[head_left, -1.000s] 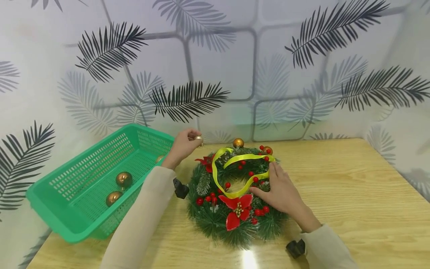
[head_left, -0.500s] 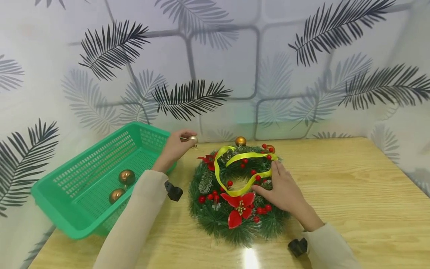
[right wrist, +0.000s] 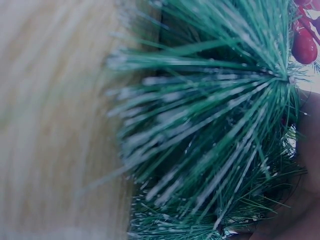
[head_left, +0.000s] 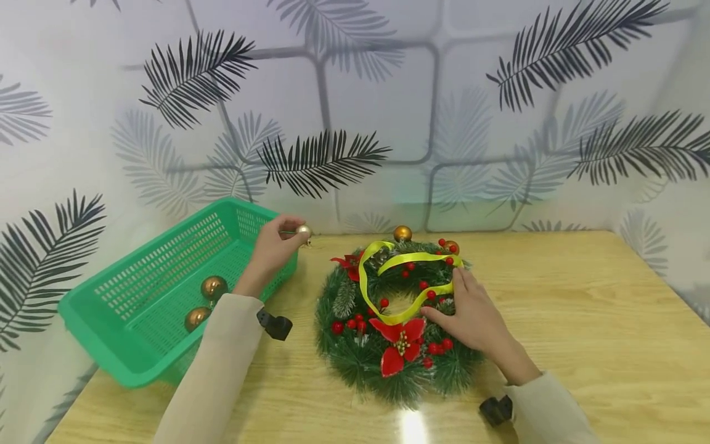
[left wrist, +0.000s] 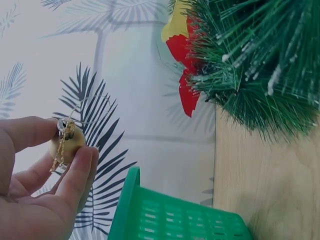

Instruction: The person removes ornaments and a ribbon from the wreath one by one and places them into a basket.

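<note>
Between thumb and fingers my left hand (head_left: 272, 250) pinches a small gold bauble (head_left: 303, 230) beside the basket's far right end. In the left wrist view the bauble (left wrist: 75, 144) shows a metal cap and a gold hanging cord (left wrist: 61, 147). A green Christmas wreath (head_left: 355, 364) lies on the table, with red berries, red poinsettias (head_left: 392, 357) and a loose yellow ribbon (head_left: 363, 277). My right hand (head_left: 479, 317) rests on the wreath's right side, fingers extended by the ribbon. The right wrist view holds mostly pine needles (right wrist: 215, 115); the fingertips are hidden there.
A green plastic basket (head_left: 91, 345) stands at the left with copper baubles (head_left: 213, 288) inside. An orange-gold bauble (head_left: 402, 233) sits at the wreath's far edge, and another (head_left: 452, 247) is at its far right. A leaf-patterned backdrop (head_left: 377, 105) rises behind the wooden table (head_left: 588, 320).
My left hand has moved left with the gold bauble, away from the wreath and nearer the basket. My right hand keeps its place on the wreath. The head view has shifted slightly.
</note>
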### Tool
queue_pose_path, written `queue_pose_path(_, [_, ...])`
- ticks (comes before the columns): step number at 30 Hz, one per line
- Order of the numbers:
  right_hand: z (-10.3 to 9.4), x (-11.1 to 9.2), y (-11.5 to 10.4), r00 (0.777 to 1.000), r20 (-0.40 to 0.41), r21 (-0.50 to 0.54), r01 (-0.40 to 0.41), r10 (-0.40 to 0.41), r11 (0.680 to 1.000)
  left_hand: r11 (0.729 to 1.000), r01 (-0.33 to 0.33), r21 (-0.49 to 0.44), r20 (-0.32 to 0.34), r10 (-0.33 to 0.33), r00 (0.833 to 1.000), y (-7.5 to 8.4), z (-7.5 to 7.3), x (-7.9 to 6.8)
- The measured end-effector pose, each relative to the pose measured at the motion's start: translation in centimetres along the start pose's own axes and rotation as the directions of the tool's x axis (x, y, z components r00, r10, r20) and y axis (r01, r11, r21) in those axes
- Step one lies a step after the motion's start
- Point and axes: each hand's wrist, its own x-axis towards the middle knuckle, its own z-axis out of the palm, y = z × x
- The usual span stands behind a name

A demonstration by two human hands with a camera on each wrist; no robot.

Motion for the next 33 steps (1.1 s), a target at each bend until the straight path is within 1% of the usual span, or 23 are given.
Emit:
queue_pose_path(5, [-0.2, 0.0, 0.2, 1.0, -0.004, -0.002, -0.008, 0.008, 1.0, 1.0, 0.001, -0.002, -0.033, -0.001, 0.999, -0.3, -0.4, -0.3])
queue_pose_path(9, [-0.3, 0.0, 0.4, 1.0, -0.005, -0.01, -0.011, 0.011, 1.0, 1.0, -0.001, -0.03, -0.078, -0.002, 0.997, -0.6, -0.6, -0.4])
queue_pose_path(12, [-0.3, 0.0, 0.4, 1.0, -0.009, -0.01, -0.005, 0.005, 1.0, 0.999, 0.014, -0.035, -0.12, -0.018, 0.993, -0.8, -0.7, -0.5])
queue_pose_path(14, [-0.3, -0.1, 0.4, 1.0, -0.012, -0.009, -0.002, 0.002, 1.0, 0.998, 0.042, -0.043, -0.141, -0.048, 0.989, -0.9, -0.8, -0.5])
queue_pose_path(17, [-0.2, -0.1, 0.4, 1.0, -0.014, -0.005, -0.002, 0.002, 1.0, 0.994, 0.091, -0.053, -0.178, -0.099, 0.979, -1.1, -1.0, -0.6])
queue_pose_path(21, [-0.1, -0.2, 0.4, 1.0, -0.008, 0.001, -0.008, 0.008, 1.0, 0.986, 0.154, -0.066, -0.224, -0.165, 0.96, -1.3, -1.2, -0.8])
queue_pose_path(25, [0.1, -0.2, 0.4, 1.0, -0.005, 0.009, -0.009, 0.009, 1.0, 0.978, 0.194, -0.077, -0.239, -0.207, 0.949, -1.6, -1.5, -1.1])
queue_pose_path(29, [0.2, -0.2, 0.3, 1.0, -0.005, 0.012, -0.009, 0.009, 1.0, 0.974, 0.222, -0.053, -0.258, -0.228, 0.939, -2.0, -1.8, -1.2])
queue_pose_path(33, [0.2, -0.1, 0.1, 1.0, -0.012, 0.015, -0.004, 0.004, 1.0, 0.972, 0.232, -0.03, -0.28, -0.231, 0.932, -2.2, -1.9, -1.1])
